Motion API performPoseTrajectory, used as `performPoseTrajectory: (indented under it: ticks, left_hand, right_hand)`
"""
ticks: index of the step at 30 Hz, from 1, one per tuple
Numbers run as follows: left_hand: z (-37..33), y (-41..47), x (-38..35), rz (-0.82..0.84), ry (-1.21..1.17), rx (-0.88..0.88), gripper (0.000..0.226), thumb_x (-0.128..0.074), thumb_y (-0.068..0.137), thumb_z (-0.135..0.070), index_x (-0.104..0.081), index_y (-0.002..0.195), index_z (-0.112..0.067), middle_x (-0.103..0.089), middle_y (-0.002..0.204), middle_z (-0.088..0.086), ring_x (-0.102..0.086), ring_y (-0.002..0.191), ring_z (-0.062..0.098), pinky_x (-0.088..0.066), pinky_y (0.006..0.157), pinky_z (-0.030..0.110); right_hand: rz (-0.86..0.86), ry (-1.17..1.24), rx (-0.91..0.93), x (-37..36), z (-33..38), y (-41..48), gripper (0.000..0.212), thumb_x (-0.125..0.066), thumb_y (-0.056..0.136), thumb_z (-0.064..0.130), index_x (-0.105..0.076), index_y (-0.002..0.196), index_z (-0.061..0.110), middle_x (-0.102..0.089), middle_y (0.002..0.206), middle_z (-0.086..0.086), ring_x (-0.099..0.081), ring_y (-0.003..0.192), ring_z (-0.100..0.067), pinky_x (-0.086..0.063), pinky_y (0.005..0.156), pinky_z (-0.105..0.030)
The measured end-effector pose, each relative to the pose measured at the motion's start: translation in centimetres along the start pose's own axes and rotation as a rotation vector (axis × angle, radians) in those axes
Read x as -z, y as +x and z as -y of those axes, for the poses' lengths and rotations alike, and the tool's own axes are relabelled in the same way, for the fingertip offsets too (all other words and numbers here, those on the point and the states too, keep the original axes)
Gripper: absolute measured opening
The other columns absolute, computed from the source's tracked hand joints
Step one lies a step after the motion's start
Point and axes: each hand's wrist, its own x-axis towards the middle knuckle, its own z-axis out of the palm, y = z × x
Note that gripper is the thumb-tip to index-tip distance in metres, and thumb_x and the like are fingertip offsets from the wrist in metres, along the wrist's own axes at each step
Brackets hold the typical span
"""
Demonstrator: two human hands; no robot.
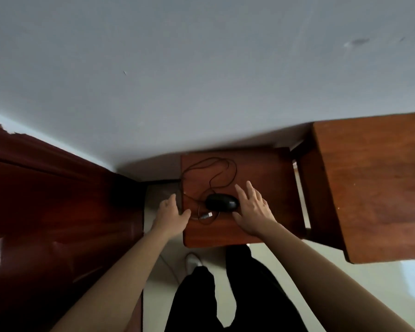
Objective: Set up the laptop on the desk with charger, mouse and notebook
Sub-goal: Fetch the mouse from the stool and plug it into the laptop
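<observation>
A black wired mouse (222,202) lies on a small low wooden table (261,168). Its thin black cable (209,171) loops over the back of the table, and the USB plug (207,215) rests just in front of the mouse. My right hand (252,209) hovers right beside the mouse with its fingers spread, thumb near the mouse's front edge. At the table's left edge my left hand (171,215) is also open, thumb pointing toward the plug. No laptop, charger or notebook is in view.
A larger wooden desk (374,178) stands to the right, higher than the small table. A dark wooden door or cabinet (58,212) fills the left. A pale wall lies behind. My legs in black trousers and a white shoe (193,261) are on the light floor below.
</observation>
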Motion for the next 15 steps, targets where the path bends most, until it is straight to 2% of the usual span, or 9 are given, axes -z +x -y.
performPoseTrajectory:
  ticks: [4, 6, 10, 12, 15]
  left_hand:
    - [1.3, 2.3, -3.3, 0.052, -0.206, 0.098, 0.075, -0.059, 0.096, -0.04, -0.02, 0.157, -0.022, -0.029, 0.158, 0.011, -0.032, 0.144, 0.03, -0.032, 0.116, 0.042]
    - [2.1, 3.2, -5.2, 0.043, -0.249, 0.122, 0.071, -0.059, 0.097, -0.034, -0.023, 0.157, -0.022, -0.034, 0.156, 0.009, -0.035, 0.142, 0.029, -0.034, 0.109, 0.037]
    - [2.9, 4.7, -8.0, -0.063, -0.449, 0.299, 0.072, -0.059, 0.098, -0.033, -0.021, 0.157, -0.016, -0.034, 0.157, 0.009, -0.036, 0.142, 0.029, -0.034, 0.108, 0.036]
    - [2.9, 5.2, -8.8, -0.169, -0.521, 0.362, 0.061, -0.06, 0.097, -0.03, -0.034, 0.151, -0.013, -0.046, 0.147, 0.009, -0.046, 0.133, 0.029, -0.038, 0.098, 0.031]
    - [2.6, 6.0, -9.1, -0.321, -0.507, 0.372, 0.035, -0.06, 0.094, -0.021, -0.061, 0.127, -0.011, -0.065, 0.123, 0.009, -0.061, 0.113, 0.028, -0.048, 0.089, 0.032]
  right_hand:
    - [0.026, 0.045, 0.025, -4.4, 0.2, 3.2, 0.087, -0.058, 0.093, 0.022, -0.004, 0.161, 0.022, 0.002, 0.167, -0.019, -0.008, 0.153, -0.039, -0.02, 0.12, -0.051]
    - [0.023, 0.046, 0.051, -6.4, 0.1, 4.6, 0.088, -0.057, 0.095, 0.02, 0.001, 0.161, 0.022, 0.006, 0.167, -0.019, -0.001, 0.154, -0.038, -0.013, 0.123, -0.051]
    - [-0.019, -0.014, 0.171, -9.4, 0.0, 6.5, 0.089, -0.052, 0.092, 0.014, 0.003, 0.161, 0.025, 0.01, 0.168, -0.015, 0.005, 0.155, -0.037, -0.005, 0.123, -0.051]
    - [-0.017, -0.067, 0.252, -10.2, -0.4, 7.2, 0.083, -0.052, 0.092, 0.01, -0.01, 0.161, 0.026, -0.003, 0.168, -0.013, -0.004, 0.154, -0.037, -0.01, 0.123, -0.053]
    - [-0.047, -0.144, 0.287, -10.3, -1.1, 7.9, 0.073, -0.06, 0.092, 0.011, -0.029, 0.157, 0.026, -0.034, 0.159, -0.008, -0.034, 0.143, -0.033, -0.034, 0.114, -0.052]
